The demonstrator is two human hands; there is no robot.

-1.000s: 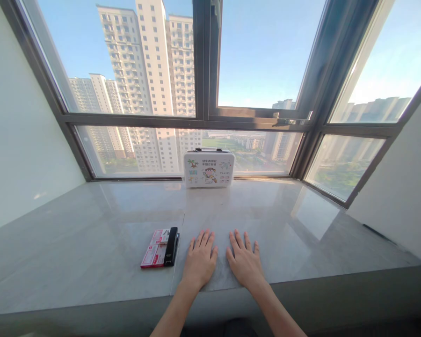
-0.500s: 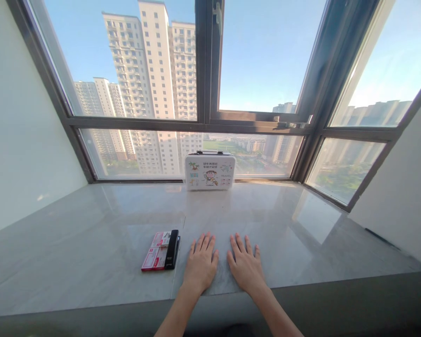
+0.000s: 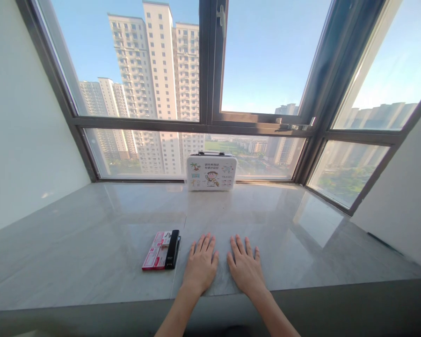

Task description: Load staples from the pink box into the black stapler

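Head view: the left hand (image 3: 199,267) and the right hand (image 3: 246,267) are lying palm-down on the grey sill (image 3: 287,243), fingers slightly spread, both holding nothing. At about ten o'clock from the left hand, clearly the nearer one, the black stapler (image 3: 172,250) is lying just beside it without touching, its long axis running from just past twelve to just past six. Pink-and-white boxes (image 3: 155,255) are bordering the stapler at nine o'clock, any overlap being unclear. Farther out, at twelve o'clock, a white case (image 3: 212,173) is standing upright by the window (image 3: 263,61).

One stapler (image 3: 172,249) and one case (image 3: 199,174)
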